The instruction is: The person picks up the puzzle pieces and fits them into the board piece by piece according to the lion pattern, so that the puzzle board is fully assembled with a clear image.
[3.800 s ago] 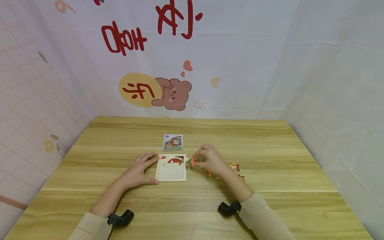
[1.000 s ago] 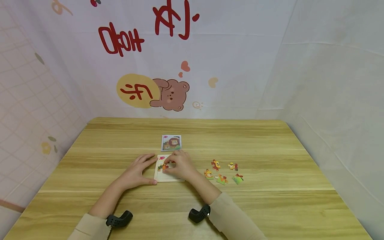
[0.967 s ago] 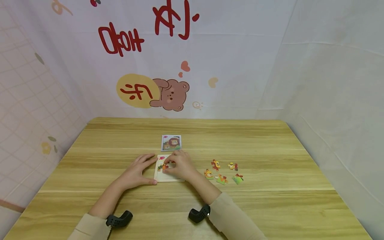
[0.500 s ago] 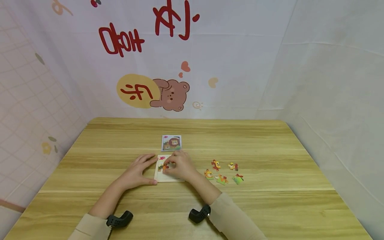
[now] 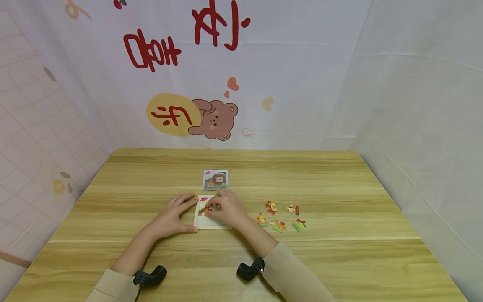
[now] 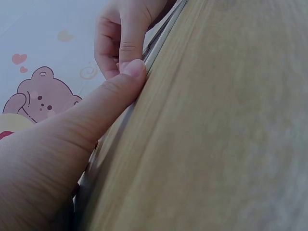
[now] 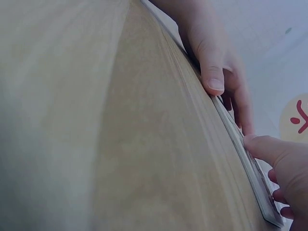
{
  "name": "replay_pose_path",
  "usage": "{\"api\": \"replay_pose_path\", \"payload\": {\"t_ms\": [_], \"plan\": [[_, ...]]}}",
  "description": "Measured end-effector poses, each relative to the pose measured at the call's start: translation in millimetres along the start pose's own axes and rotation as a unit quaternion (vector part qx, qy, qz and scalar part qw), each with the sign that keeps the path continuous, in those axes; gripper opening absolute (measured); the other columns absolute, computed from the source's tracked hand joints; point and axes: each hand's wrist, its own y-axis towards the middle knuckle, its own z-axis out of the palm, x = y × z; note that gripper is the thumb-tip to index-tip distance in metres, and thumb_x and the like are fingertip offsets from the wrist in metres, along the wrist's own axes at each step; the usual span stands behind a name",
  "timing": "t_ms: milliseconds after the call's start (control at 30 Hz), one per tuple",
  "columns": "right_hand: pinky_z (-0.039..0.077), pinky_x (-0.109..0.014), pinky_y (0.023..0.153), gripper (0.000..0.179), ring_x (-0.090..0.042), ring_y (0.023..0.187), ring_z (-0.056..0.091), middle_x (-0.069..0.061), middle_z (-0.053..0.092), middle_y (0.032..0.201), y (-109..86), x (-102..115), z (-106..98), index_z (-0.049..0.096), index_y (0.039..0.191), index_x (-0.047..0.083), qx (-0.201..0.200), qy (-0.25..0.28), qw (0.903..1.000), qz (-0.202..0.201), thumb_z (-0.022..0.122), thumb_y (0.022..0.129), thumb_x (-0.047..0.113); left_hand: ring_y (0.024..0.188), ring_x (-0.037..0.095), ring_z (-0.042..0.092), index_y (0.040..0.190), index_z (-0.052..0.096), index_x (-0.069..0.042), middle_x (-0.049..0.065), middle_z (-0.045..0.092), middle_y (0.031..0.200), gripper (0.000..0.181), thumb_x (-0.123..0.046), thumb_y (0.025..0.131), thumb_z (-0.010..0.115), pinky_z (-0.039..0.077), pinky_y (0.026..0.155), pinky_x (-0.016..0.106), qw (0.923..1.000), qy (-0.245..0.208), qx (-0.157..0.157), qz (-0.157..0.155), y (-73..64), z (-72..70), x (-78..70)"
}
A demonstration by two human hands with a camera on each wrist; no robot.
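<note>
In the head view my right hand (image 5: 228, 208) pinches a green and orange puzzle piece (image 5: 202, 211) between thumb and fingers, at the left part of a pale square puzzle tray (image 5: 211, 224). Pieces fitted at the tray's top, with a pink patch, are partly hidden by this hand. My left hand (image 5: 170, 218), thumb and fingers spread, rests against the tray's left edge. In the left wrist view the left thumb (image 6: 110, 94) touches the tray's side. The right wrist view shows the right thumb (image 7: 267, 147) over the tray; the piece is hidden there.
Several loose puzzle pieces (image 5: 279, 225) lie right of the tray on the wooden table (image 5: 339, 260). Behind the tray is a picture card (image 5: 215, 180) with a lion. A white printed cloth (image 5: 302, 75) stands around the table's back and sides.
Since the earliest frame, my right hand has carried the piece from the tray's right side leftward over the tray. In the last second it has barely shifted; the left hand stays put.
</note>
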Motion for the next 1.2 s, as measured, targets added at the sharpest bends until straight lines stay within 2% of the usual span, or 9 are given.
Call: {"api": "replay_pose_path", "payload": {"t_ms": [333, 500, 600, 767, 1000, 1200], "plan": [[0.037, -0.025, 0.071, 0.02, -0.009, 0.077, 0.047, 0.004, 0.062, 0.085, -3.5, -2, -13, 0.077, 0.092, 0.016, -0.048, 0.075, 0.9951, -0.043, 0.081, 0.078, 0.03, 0.137, 0.038, 0.022, 0.145, 0.044, -0.012, 0.012, 0.032, 0.151, 0.097, -0.063, 0.069, 0.074, 0.024, 0.1, 0.066, 0.9999, -0.006, 0.002, -0.009, 0.1, -1.0, -2.3], [0.038, -0.026, 0.073, 0.019, -0.01, 0.082, 0.048, 0.008, 0.06, 0.089, -10.1, -7, -23, 0.077, 0.094, 0.018, -0.041, 0.082, 0.9956, -0.021, 0.08, 0.079, 0.029, 0.138, 0.036, 0.021, 0.145, 0.044, -0.013, 0.01, 0.031, 0.152, 0.098, -0.065, 0.068, 0.074, 0.023, 0.101, 0.065, 0.9998, -0.007, 0.007, -0.017, 0.6, -1.7, -2.7], [0.038, -0.027, 0.071, 0.02, -0.014, 0.082, 0.049, 0.006, 0.06, 0.089, -15.7, -10, -30, 0.077, 0.096, 0.017, -0.036, 0.085, 0.9957, -0.012, 0.08, 0.079, 0.028, 0.138, 0.036, 0.021, 0.145, 0.044, -0.012, 0.011, 0.031, 0.151, 0.099, -0.066, 0.068, 0.074, 0.023, 0.102, 0.064, 0.9998, -0.008, 0.006, -0.018, 0.9, -2.1, -3.2], [0.037, -0.029, 0.067, 0.023, -0.016, 0.078, 0.046, -0.001, 0.061, 0.088, -26.0, -18, -43, 0.076, 0.098, 0.015, -0.041, 0.094, 0.9947, -0.011, 0.081, 0.078, 0.026, 0.137, 0.037, 0.023, 0.144, 0.046, -0.01, 0.012, 0.033, 0.15, 0.097, -0.063, 0.068, 0.075, 0.023, 0.101, 0.065, 0.9999, -0.007, -0.003, -0.011, 1.0, -1.3, -3.2], [0.042, -0.032, 0.075, 0.027, -0.013, 0.088, 0.049, -0.002, 0.061, 0.092, -40.7, -33, -58, 0.075, 0.099, 0.012, -0.04, 0.106, 0.9935, -0.001, 0.083, 0.076, 0.022, 0.137, 0.036, 0.022, 0.144, 0.045, -0.01, 0.012, 0.033, 0.151, 0.098, -0.063, 0.068, 0.076, 0.023, 0.102, 0.064, 0.9999, -0.006, -0.003, -0.013, 0.2, -1.7, -3.4], [0.044, -0.037, 0.078, 0.03, -0.016, 0.092, 0.05, -0.005, 0.061, 0.093, -53.2, -45, -70, 0.074, 0.102, 0.008, -0.04, 0.125, 0.9913, -0.015, 0.083, 0.075, 0.019, 0.138, 0.034, 0.021, 0.144, 0.045, -0.011, 0.011, 0.032, 0.151, 0.099, -0.065, 0.067, 0.075, 0.023, 0.103, 0.063, 0.9997, -0.006, 0.004, -0.023, -0.1, -1.8, -3.6]]}}
